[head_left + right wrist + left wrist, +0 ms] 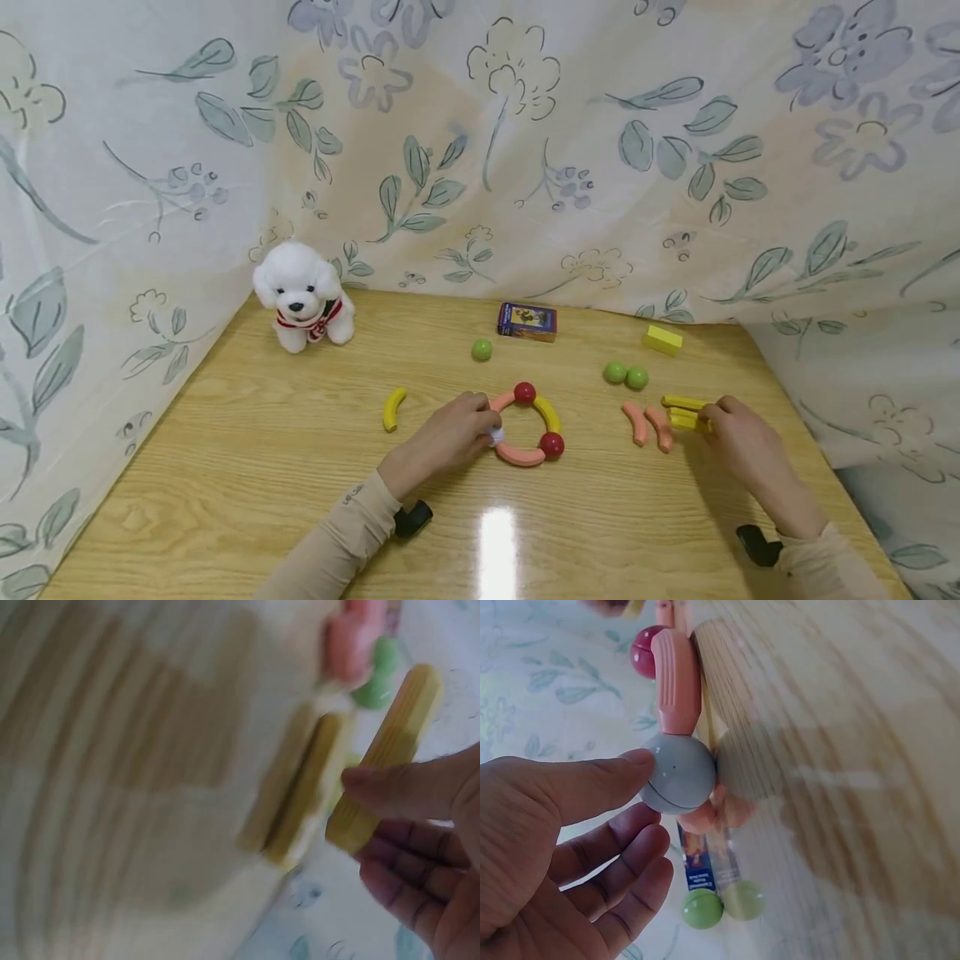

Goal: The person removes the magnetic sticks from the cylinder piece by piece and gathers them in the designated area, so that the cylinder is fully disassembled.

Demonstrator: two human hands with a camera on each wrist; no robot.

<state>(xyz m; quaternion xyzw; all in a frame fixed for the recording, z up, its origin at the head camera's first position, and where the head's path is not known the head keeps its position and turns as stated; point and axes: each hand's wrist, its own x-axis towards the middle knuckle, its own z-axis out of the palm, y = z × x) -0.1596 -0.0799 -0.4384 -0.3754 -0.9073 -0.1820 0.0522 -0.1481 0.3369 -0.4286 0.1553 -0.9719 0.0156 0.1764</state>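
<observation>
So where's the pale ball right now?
In the head view, the pale ball is on the left side of the ring, between two pink pieces, pinched by the left hand.

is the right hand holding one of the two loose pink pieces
No, the right hand pinches a yellow piece, while the two loose pink pieces lie apart from it, to its left.

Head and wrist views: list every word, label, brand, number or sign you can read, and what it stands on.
No text reads with certainty.
Blue box: lettering, too small in the head view and too blurred in the left wrist view.
Left sleeve: small dark marks near the cuff, too small to make out.
Plush dog: marks on its red scarf, too small to tell whether they are letters.
</observation>
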